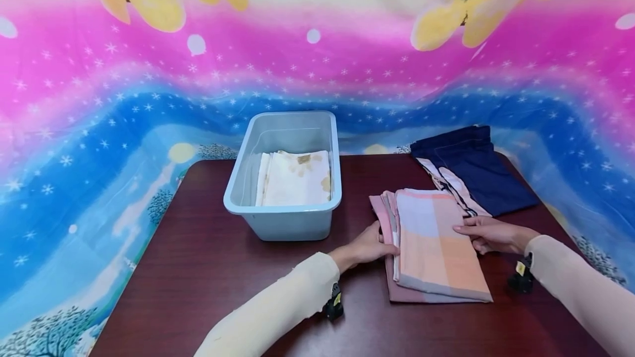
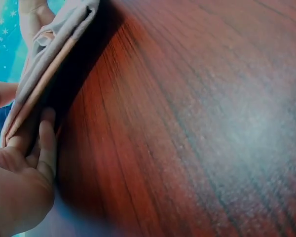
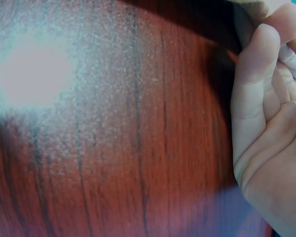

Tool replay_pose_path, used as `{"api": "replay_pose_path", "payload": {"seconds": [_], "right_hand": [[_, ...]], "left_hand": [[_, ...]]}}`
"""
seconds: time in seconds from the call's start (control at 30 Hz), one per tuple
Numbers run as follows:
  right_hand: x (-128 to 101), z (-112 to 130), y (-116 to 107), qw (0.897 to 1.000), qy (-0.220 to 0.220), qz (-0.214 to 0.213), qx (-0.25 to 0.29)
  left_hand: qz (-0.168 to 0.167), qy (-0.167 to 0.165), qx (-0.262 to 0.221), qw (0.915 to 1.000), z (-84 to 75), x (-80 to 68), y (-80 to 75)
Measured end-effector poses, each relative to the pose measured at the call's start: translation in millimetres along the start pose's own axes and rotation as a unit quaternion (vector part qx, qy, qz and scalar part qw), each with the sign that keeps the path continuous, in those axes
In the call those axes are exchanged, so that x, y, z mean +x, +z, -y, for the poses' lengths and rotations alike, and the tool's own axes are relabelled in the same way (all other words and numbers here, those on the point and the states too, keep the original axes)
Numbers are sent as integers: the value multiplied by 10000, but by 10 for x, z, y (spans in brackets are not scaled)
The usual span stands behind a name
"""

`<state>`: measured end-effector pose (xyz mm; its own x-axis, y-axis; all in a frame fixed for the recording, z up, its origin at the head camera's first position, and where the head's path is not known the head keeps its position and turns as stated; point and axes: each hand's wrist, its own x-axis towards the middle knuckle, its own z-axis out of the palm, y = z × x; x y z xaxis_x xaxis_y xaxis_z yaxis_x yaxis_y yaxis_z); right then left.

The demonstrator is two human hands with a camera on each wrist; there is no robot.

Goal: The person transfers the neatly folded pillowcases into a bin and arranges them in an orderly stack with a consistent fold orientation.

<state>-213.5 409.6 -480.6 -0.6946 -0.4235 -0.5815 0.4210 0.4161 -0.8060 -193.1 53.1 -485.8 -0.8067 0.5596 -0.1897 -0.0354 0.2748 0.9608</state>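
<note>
A folded checked cloth in peach, pink and pale lilac lies on the right half of the table. My left hand grips its left edge, thumb above and fingers under the layers. In the left wrist view the folded layers rise at a slant, with fingertips tucked beneath. At the opposite side, my right hand pinches the right edge, thumb on top. The right wrist view shows the curled fingers close to the tabletop, with only a bit of fabric in sight.
A grey-blue plastic bin stands left of the cloth, with a folded white cloth patterned in tan inside it. Behind my right hand lies a navy folded garment. Patterned fabric hangs behind the dark wooden table.
</note>
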Motion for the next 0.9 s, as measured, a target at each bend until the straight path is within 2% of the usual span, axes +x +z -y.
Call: {"api": "replay_pose_path", "payload": {"seconds": [0.17,0.3,0.63,0.9], "right_hand": [[-13,13,-8,9999,-53,143,44],[-3,-6,-4,9994,-171,305,-4],[-1,-49,-11,9988,-330,242,-277],[-27,-75,-22,9970,-571,327,-402]], "left_hand": [[-28,-304,-66,9995,3,-2,-17],[7,-370,-285,9989,35,11,-30],[252,-139,-665,9974,85,51,-67],[298,-160,-843,9959,80,34,-95]]}}
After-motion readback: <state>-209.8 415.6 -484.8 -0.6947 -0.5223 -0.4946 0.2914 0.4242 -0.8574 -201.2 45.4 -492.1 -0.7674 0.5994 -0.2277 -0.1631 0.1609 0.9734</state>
